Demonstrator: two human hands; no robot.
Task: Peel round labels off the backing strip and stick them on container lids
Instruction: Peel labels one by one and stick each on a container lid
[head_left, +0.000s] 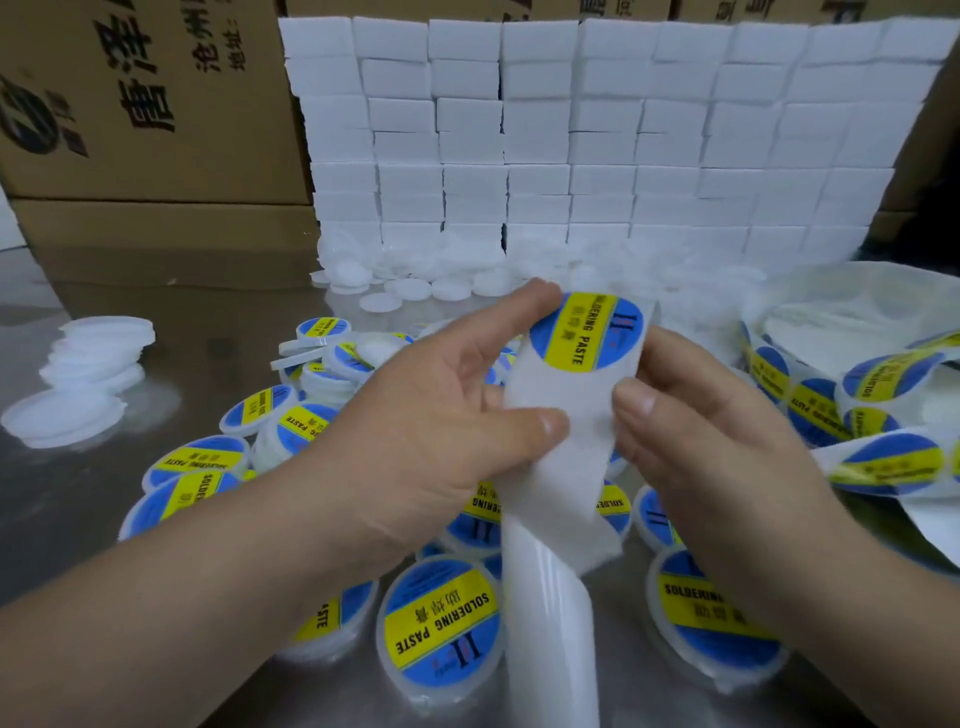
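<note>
The round label at the top of the backing strip reads "SOLDERING PASTE" in dark capitals on its yellow band. Small Chinese characters run beside that, too soft to read from here, and there is a "II" mark on the blue. The nearest lid carries the same print: "SOLDERING PASTE", 助焊膏 and "II". The lid to its right shows only "SOLDERING" before a forearm covers the rest. The cardboard box at the back left bears large 唐泽, with smaller 沧州 and 地址 beside it.

glossy label, matt paper strip, steel table
</note>
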